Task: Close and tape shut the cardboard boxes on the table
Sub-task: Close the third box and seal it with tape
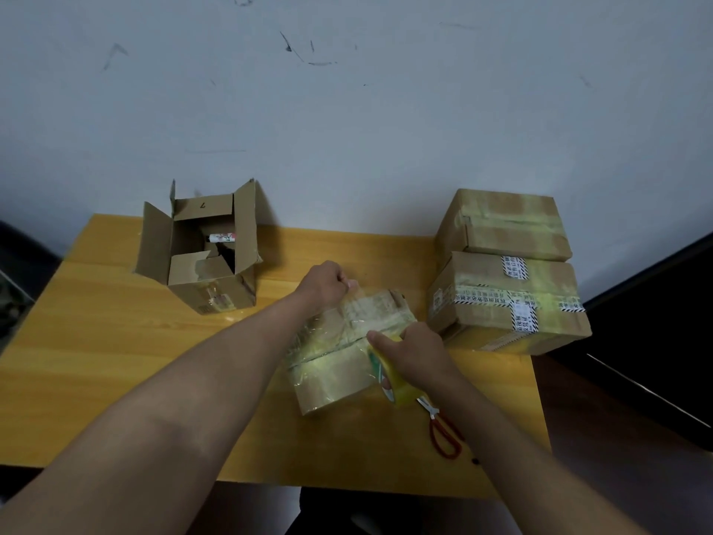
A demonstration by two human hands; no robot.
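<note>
Both forearms reach out over the wooden table (pixel 115 341) to the closed box (pixel 339 364) at its middle. The left hand (pixel 324 283), fingers curled, pinches the free end of clear tape (pixel 347 314) at the box's far edge. The right hand (pixel 413 349) grips the tape roll (pixel 389 380) at the near right side, forefinger stretched along the strip.

Open box (pixel 200 260) at table (pixel 115 361) far left; two stacked boxes (pixel 505 272) at far right; taped box (pixel 339 353) between, nearer; scissors (pixel 440 426) right of it.
</note>
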